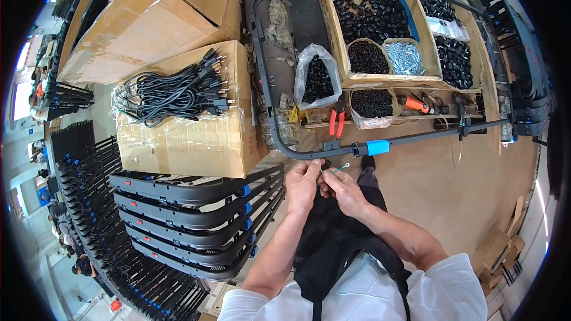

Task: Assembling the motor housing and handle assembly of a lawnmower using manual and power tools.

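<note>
Head camera view: 2 bare hands meet in front of a worker's dark apron, just below the near bar of a black tubular frame. A green wire tipped with a metal ring terminal juts up from the right hand, pinched between thumb and forefinger. Beside it, the left hand is curled, thumb and forefinger close at the tips; whether they pinch anything cannot be told. The frame, fitted with 2 bright blue sleeves, spans the bench, surrounding a clear plastic bag of small black parts and red-handled pliers. A wooden divided tray holds more black pieces and a carton of silvery screws, with an orange tool near its front edge. At left, coiled black cables lie on a cardboard box, above stacked black curved frames.
</note>
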A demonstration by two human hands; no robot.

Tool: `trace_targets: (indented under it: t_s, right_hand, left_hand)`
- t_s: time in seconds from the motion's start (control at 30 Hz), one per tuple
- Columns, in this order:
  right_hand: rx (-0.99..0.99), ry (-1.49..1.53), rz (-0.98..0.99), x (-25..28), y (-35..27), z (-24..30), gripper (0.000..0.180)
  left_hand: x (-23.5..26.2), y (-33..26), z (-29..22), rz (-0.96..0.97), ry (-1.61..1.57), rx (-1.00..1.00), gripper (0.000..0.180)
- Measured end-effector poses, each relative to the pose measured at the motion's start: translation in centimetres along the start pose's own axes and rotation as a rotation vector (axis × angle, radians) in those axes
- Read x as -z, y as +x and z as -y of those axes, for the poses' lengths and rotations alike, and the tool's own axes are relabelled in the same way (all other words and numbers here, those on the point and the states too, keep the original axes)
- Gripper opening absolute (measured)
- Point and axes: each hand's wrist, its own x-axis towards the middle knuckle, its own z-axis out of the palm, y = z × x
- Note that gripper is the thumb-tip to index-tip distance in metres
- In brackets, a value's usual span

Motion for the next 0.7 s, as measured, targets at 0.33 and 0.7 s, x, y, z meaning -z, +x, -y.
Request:
trace_targets:
  t_s: [0.33, 0.7]
  right_hand:
    - [0.023, -0.006, 0.017, -0.6, 1.3, 1.2, 0.029]
    - [-0.166, -0.264, 0.041, -2.6, 0.2, 5.8, 0.039]
  left_hand:
    - [2.9, -1.1, 2.4, -0.323, 0.947, -0.705, 0.024]
    - [5.1, -4.5, 8.7, 0.238, 0.560, -0.295, 0.023]
